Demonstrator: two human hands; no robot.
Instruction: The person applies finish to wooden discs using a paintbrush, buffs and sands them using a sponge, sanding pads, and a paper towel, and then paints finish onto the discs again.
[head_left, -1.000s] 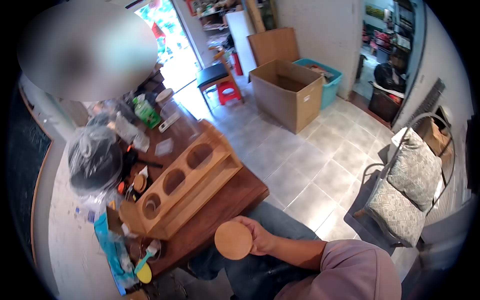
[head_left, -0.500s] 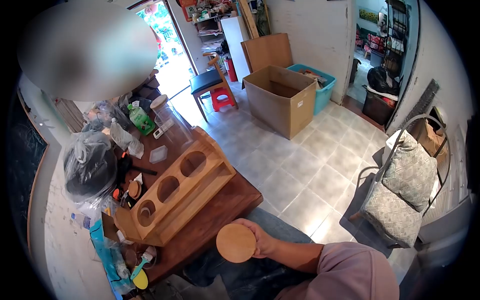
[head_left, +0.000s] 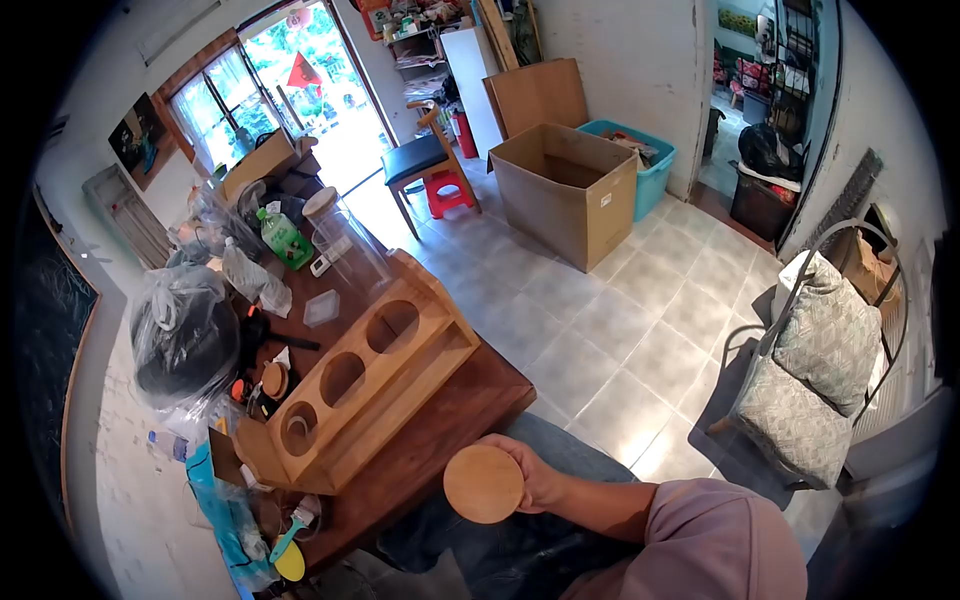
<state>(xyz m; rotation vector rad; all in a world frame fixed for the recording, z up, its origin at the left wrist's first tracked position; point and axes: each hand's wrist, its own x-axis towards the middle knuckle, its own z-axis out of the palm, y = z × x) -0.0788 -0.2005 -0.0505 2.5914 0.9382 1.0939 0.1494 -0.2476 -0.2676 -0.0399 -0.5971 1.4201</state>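
Observation:
A round, flat wooden disc (head_left: 483, 484) is held by its right edge in my right hand (head_left: 532, 478), with its smooth face turned towards me. The fingers are closed on the rim, above my legs in dark jeans. My left hand is out of view. On the brown table (head_left: 490, 392), up and to the left of the disc, stands a wooden rack (head_left: 372, 377) with three round holes in its top board. The disc and the rack are apart.
Bagged items (head_left: 185, 335), a green bottle (head_left: 285, 238), a clear jar (head_left: 350, 240) and a brush (head_left: 290, 530) lie about the table. Beyond are a chair (head_left: 415, 158), a cardboard box (head_left: 565, 195), a blue bin (head_left: 655, 175) and a cushioned seat (head_left: 800, 400).
The camera view has shifted slightly. The disc stays in my right hand with nearly the same pose. The blurred patch at the upper left is gone, and a window and wall show there.

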